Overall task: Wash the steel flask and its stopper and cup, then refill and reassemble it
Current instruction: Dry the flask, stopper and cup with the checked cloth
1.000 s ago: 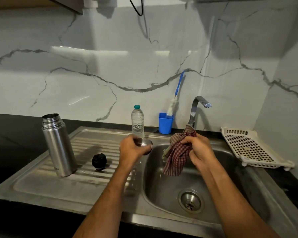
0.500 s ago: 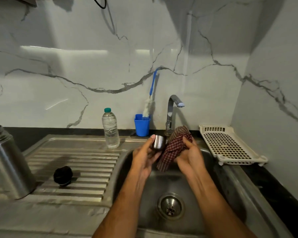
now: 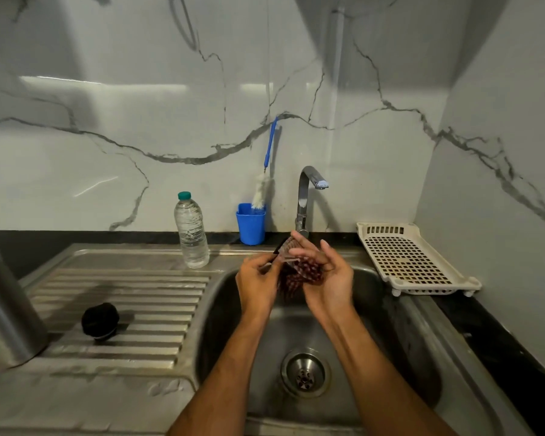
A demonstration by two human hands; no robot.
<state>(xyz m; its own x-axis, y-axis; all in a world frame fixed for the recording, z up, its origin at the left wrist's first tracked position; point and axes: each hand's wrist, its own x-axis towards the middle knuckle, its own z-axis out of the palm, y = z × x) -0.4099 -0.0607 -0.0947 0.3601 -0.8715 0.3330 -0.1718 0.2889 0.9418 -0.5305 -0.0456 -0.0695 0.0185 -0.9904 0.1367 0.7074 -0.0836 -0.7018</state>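
Over the steel sink [image 3: 390,325], both hands blur together. The left hand [image 3: 256,286] curls its fingers around the small steel cup [image 3: 282,254], mostly hidden and smeared. The right hand [image 3: 329,278] cradles a red checked cloth [image 3: 299,273], fingers half straightened. The steel flask [image 3: 4,313] is cut off at left; its black ribbed stopper [image 3: 100,320] sits on the ridged drainboard.

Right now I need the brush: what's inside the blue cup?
The blue cup holds a bottle brush, bristle end down, blue handle leaning on the wall. Its bottom and anything else inside are hidden by the cup's wall.
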